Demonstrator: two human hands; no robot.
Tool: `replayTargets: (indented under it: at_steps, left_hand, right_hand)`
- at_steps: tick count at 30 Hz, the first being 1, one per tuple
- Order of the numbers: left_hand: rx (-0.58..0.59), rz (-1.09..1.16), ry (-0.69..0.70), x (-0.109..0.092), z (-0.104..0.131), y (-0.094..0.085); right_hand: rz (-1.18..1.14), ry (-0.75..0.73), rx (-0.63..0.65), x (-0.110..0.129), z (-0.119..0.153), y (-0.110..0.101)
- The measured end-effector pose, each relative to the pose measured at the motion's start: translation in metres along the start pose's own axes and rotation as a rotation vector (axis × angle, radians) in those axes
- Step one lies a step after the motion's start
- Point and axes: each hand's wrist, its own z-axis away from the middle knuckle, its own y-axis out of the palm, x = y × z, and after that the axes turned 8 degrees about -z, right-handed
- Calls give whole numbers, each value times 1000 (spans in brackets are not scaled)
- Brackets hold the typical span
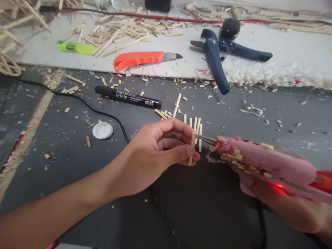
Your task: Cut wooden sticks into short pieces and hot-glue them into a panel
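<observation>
Pale wood, short: one wooden stick (193, 139) in the left hand (158, 148), near the middle of the view. Grip is a pinch; thumb tip laid across the stick below its midpoint, fingers curled around from the far side. Stick stands nearly upright, top leaning slightly right. Upper part exposed above the thumb, a short lower end showing beneath it.

Metal nozzle (206, 139) points in from the right, its tip at the stick's upper end; contact or a slight gap, cannot tell. Nozzle belongs to a pink glue gun (282, 162), crusted with pale wooden discs along its side, small red light glowing. Right hand (290, 207) closed about it from below, fingers partly hidden.

Just beyond the pinch, loose sticks (200, 138) lie roughly parallel on the dark table (269, 135). Farther left: black permanent marker (127, 97), lying flat; white cap (102, 130); black cord (89, 108) curving toward the left hand.

At the back, on a white board (186, 67): orange cutter (140, 61), blade pointing right; blue-handled cutter (217, 65), handles splayed, one overhanging the edge; yellow-green tool (77, 47); heap of cut sticks (127, 31).
</observation>
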Motion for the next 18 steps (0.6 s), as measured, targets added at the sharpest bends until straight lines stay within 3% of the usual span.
replayTargets:
  at_steps: [18]
  left_hand:
    - [-17, -48, 18, -1, -1, -2]
  right_hand:
    - [-39, 9, 12, 3, -3, -1]
